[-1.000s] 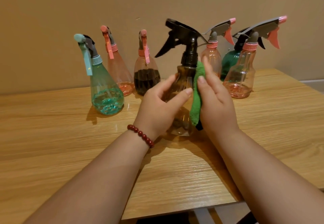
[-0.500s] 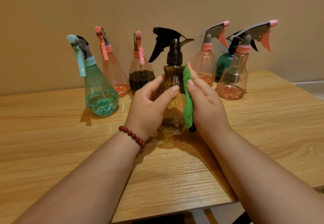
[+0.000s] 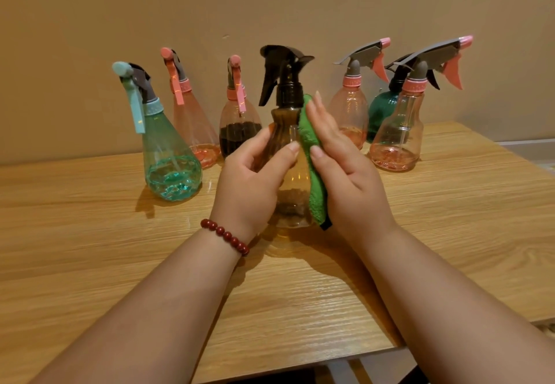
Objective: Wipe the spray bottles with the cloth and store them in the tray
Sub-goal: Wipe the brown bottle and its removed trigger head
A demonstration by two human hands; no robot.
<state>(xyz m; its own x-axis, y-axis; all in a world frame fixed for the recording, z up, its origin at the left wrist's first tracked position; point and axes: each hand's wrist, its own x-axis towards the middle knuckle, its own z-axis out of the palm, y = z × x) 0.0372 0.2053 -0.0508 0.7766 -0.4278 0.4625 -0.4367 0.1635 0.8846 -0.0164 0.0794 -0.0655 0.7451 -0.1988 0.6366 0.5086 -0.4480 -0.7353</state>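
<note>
turned slightly, the brown bottle [image 3: 285,131] is clasped by the left hand [image 3: 249,185] so a fresh side is wiped with the cloth [image 3: 313,179] under the flat right hand [image 3: 351,179].

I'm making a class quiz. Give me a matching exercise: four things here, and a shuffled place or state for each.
1 brown bottle
2 cloth
3 teal bottle
4 dark green bottle

A leftmost in the row
B pressed by the right hand
C gripped by the left hand
D partly behind a pink bottle

Pairs: 1-C, 2-B, 3-A, 4-D
</note>
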